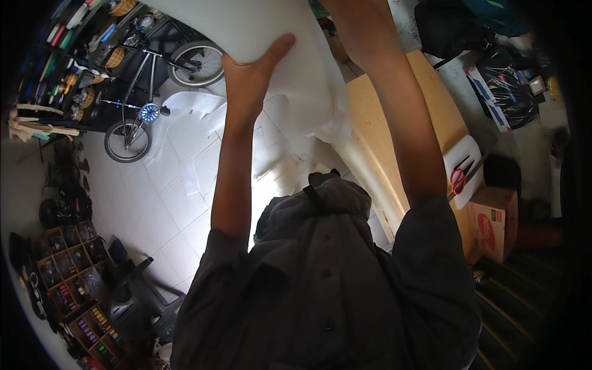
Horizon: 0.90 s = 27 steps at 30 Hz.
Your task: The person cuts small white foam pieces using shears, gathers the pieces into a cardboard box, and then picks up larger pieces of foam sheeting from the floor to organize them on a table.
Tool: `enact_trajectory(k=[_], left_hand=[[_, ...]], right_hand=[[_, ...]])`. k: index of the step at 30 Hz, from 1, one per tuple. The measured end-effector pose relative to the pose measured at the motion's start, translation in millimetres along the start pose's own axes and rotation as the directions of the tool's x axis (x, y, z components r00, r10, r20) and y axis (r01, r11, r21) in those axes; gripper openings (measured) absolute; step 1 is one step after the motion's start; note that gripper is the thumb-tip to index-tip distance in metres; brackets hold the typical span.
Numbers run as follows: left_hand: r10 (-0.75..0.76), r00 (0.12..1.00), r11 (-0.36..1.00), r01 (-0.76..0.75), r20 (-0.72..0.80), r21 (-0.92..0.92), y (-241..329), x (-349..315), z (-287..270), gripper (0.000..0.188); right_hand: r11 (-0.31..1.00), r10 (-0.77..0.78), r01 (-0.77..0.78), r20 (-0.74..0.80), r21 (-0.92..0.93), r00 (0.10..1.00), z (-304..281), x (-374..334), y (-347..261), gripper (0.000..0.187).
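Note:
A large white, slightly see-through sheet (287, 80) hangs from the upper edge, its lower end thin and wrinkled. My left hand (246, 77) grips its left side. The thumb lies across the front face, and the fingers are hidden behind the sheet. To the right of the sheet, my right hand (354, 24) is raised to the top edge of the view. Its fingers are cut off there, so what they touch does not show.
A wooden table (425, 92) on my right bears red-handled scissors (457, 180) on a white board. A cardboard box (493, 222) stands at its near end. On the left are a small bicycle (145, 86), compartment shelves (71, 271) and crumpled clear plastic (191, 105) on the tiled floor.

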<state>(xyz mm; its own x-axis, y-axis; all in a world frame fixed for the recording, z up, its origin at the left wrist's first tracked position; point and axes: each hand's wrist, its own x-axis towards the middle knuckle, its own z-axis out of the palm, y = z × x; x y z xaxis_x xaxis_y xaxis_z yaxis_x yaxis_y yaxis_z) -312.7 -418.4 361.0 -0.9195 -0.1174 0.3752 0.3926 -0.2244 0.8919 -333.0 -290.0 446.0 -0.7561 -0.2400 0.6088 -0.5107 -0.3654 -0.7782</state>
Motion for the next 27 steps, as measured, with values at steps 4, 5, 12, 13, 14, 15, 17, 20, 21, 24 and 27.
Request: enact_trajectory(k=[4,5,12,13,14,15,17,20,21,24,27], left_hand=[[0.022,0.971,0.994,-0.048,-0.238,-0.102,-0.3,2.6,-11.0,0.042],[0.006,0.956,0.995,-0.036,-0.292,-0.096,1.4,4.1,-15.1,0.046],[-0.06,0.882,0.987,-0.018,-0.468,-0.159,5.1,-3.2,-75.4,0.048],[-0.061,0.872,0.987,-0.02,-0.487,-0.159,6.6,-3.4,-82.9,0.051],[-0.045,0.864,0.993,-0.017,-0.501,-0.119,14.7,-1.6,-85.1,0.051],[-0.082,0.87,0.995,0.041,-0.486,-0.093,16.9,1.0,-94.1,0.049],[-0.14,0.877,0.989,0.144,-0.46,-0.028,23.5,8.3,-116.7,0.046],[-0.146,0.884,0.982,0.184,-0.444,0.044,22.2,3.9,-120.7,0.033],[-0.145,0.889,0.979,0.193,-0.434,0.07,19.8,0.2,-117.8,0.03],[-0.197,0.901,0.97,0.236,-0.386,0.056,8.3,-18.6,-101.9,0.033],[-0.242,0.917,0.966,0.26,-0.318,0.013,7.9,-27.6,-87.5,0.062]], right_hand=[[0.909,0.187,-0.219,-0.125,-0.355,0.974,-10.0,-57.2,50.9,0.071],[0.864,0.33,-0.337,-0.085,-0.373,0.94,-10.0,-68.1,64.5,0.068],[0.515,0.84,-0.723,0.104,-0.461,0.532,-8.0,-140.8,126.8,0.053],[0.482,0.867,-0.749,0.12,-0.454,0.484,-7.2,-151.7,135.3,0.054],[0.448,0.889,-0.772,0.134,-0.451,0.438,-7.1,-159.5,141.5,0.055],[0.413,0.909,-0.792,0.146,-0.449,0.391,-7.5,-165.0,144.4,0.056],[0.411,0.912,-0.775,0.206,-0.48,0.356,-4.4,-167.4,146.2,0.062],[0.54,0.837,-0.742,0.35,-0.398,0.422,6.7,-164.1,145.3,0.061],[0.557,0.829,-0.735,0.317,-0.388,0.461,10.6,-157.0,141.2,0.061],[0.565,0.825,-0.746,0.253,-0.352,0.505,25.4,-132.4,122.1,0.063],[0.517,0.852,-0.828,0.223,-0.218,0.473,13.3,-133.6,120.3,0.071]])
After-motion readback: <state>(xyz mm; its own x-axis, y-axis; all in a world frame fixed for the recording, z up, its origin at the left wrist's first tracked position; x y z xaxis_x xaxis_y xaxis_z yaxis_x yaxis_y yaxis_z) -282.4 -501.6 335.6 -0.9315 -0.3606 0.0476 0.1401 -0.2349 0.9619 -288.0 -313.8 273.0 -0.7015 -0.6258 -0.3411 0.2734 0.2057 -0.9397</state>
